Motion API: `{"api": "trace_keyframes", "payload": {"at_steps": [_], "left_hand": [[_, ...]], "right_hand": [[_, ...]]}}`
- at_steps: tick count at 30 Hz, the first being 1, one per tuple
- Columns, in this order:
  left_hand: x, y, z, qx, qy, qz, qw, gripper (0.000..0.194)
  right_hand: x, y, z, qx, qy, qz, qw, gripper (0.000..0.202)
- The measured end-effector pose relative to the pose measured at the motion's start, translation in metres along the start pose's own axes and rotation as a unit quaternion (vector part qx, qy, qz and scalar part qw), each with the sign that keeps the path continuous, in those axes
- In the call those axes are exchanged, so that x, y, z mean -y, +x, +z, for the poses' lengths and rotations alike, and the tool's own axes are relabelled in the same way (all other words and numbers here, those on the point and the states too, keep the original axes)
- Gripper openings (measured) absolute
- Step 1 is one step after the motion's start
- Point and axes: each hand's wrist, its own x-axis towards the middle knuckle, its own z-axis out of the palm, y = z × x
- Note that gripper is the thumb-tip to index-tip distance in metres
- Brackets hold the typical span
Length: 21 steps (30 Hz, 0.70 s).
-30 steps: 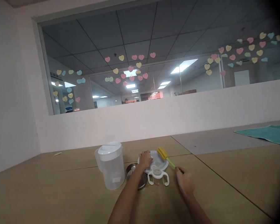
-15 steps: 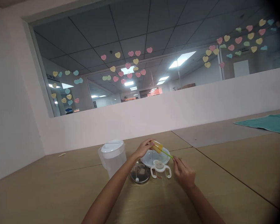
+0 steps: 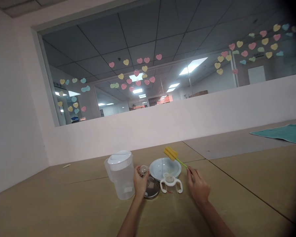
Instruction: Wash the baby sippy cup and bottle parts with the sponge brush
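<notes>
My right hand grips the thin green handle of a yellow sponge brush, whose head is raised over the far rim of a light bowl. My left hand is wrapped round a small clear cup, left of the bowl. Partly behind that hand lies a round metal lid. A white two-handled ring piece rests at the bowl's near edge. Left of my left hand stands a clear pitcher with a white lid.
A teal cloth lies at the far right on a grey part of the table. A small flat beige piece is at the far left. Behind the table rises a white wall with a window above.
The yellow brush head has come out of the clear cup. My left hand has moved down and left with the cup, to beside the pitcher. The camera view has shifted slightly.
</notes>
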Motion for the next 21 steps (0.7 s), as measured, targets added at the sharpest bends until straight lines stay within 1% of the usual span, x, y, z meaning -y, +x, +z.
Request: {"api": "trace_keyframes", "payload": {"at_steps": [2,5,9,14,18,21], "left_hand": [[0.013,-0.005,0.002,0.032,0.042,0.018,0.998,0.044],[0.025,-0.011,0.002,0.071,0.098,0.040,0.992,0.036],[0.032,-0.016,0.000,0.106,0.150,-0.002,0.983,0.031],[0.035,-0.015,0.001,0.118,0.166,-0.009,0.979,0.037],[0.034,-0.014,0.003,0.132,0.208,0.015,0.969,0.047],[0.031,-0.012,0.006,0.127,0.230,0.023,0.964,0.050]], "right_hand": [[-0.002,-0.001,0.001,0.006,0.001,0.010,1.000,0.037],[-0.004,-0.003,0.002,0.008,0.007,0.014,1.000,0.039],[-0.006,-0.003,0.002,0.010,0.006,0.022,1.000,0.039],[-0.005,-0.002,0.002,0.022,0.007,0.014,1.000,0.038],[-0.006,-0.002,0.003,0.028,0.006,0.016,0.999,0.038],[-0.007,-0.002,0.003,0.035,0.012,0.015,0.999,0.038]]}}
